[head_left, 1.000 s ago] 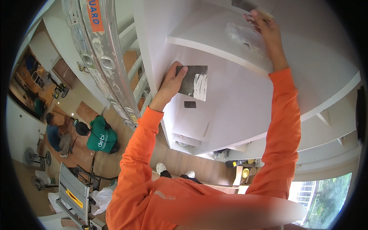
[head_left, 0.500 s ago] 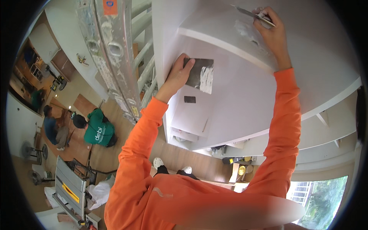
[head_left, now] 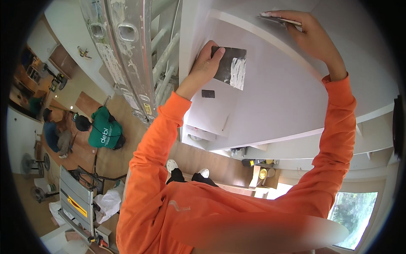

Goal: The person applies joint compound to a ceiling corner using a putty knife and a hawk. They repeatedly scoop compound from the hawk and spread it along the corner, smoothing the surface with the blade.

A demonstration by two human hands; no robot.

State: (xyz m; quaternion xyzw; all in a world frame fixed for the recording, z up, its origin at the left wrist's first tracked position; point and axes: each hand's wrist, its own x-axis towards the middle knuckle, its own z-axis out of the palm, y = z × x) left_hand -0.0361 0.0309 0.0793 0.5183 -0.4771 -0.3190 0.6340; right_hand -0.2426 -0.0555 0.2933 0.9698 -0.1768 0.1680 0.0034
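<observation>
My left hand (head_left: 203, 67) grips a dark square metal plate (head_left: 228, 59) smeared with white paste, held beside a white upright panel (head_left: 192, 29) of the shelving. My right hand (head_left: 313, 40) is closed around a putty knife (head_left: 292, 22), whose blade lies against the white surface above the curved shelf edge (head_left: 249, 25); part of the blade is hidden by the fingers. A small dark rectangle (head_left: 208, 93) shows on the white surface below the plate.
A paint-spattered aluminum ladder (head_left: 114, 55) stands left. Two people (head_left: 103, 127) (head_left: 55, 135) crouch on brown boards (head_left: 84, 101) below. A table saw (head_left: 76, 199), fans (head_left: 36, 163), a white sack (head_left: 108, 205), tools (head_left: 253, 163) and a window (head_left: 355, 216) surround me.
My left hand and the plate have moved up and to the right in view. My right hand has shifted right and slightly down, with the knife turned flatter. The surroundings have shifted in view.
</observation>
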